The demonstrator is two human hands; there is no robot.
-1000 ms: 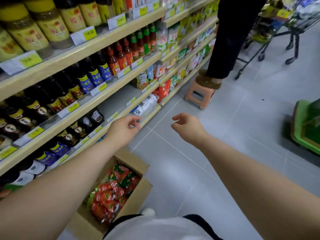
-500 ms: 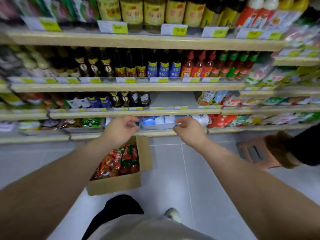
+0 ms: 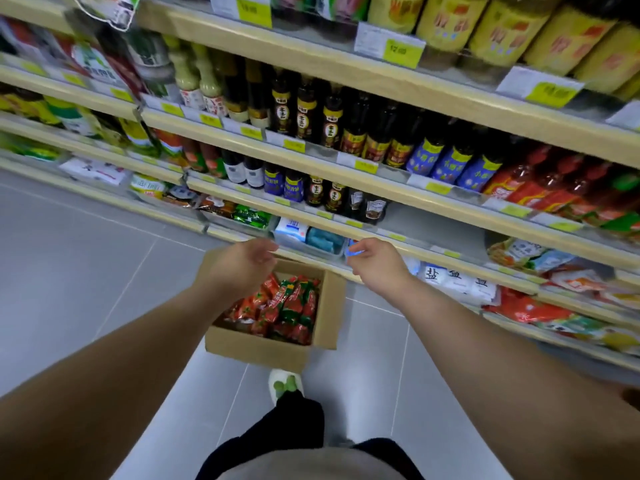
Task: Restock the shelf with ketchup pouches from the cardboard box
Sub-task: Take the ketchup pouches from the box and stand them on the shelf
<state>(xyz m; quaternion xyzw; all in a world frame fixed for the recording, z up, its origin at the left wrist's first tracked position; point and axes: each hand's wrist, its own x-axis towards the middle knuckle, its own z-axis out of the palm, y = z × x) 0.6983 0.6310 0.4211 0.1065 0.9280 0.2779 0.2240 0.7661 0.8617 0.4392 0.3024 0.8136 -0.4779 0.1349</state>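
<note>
Pale wood-edged supermarket shelf (image 3: 398,86), packed with bottles, rises from the grey tiled floor (image 3: 86,271), where an open brown cardboard box (image 3: 256,348) sits full of red-and-green ketchup pouches (image 3: 284,306), left hand (image 3: 239,265) and right hand (image 3: 377,263) hovering above, each grip slack and empty.

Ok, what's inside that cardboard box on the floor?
The cardboard box holds red and green ketchup pouches, packed close together. The left hand hides its far left corner, and anything beneath the top pouches is covered.
</note>
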